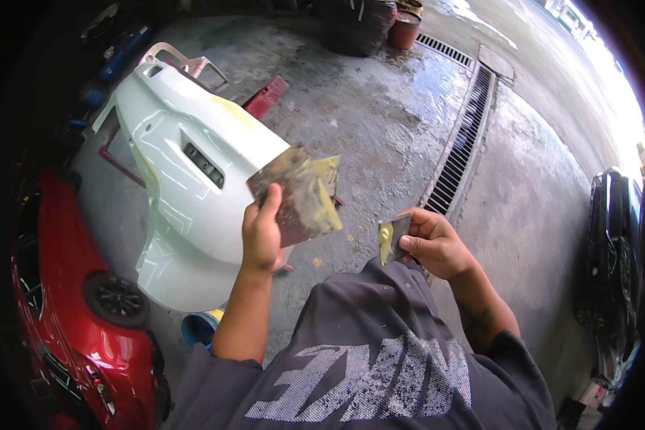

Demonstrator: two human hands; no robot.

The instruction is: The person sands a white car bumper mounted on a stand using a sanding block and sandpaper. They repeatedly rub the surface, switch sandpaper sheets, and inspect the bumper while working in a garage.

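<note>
Head view: L grip (262,233) clamped on smeared board (294,197), R grip (438,247) clamped on small dark spreader (400,229) w/ yellow paste (385,238) on its face, apart from board, to its R; white panel (186,208) far L. Prob best: board level, spreader edge flat, light even strokes, no lumps
</note>
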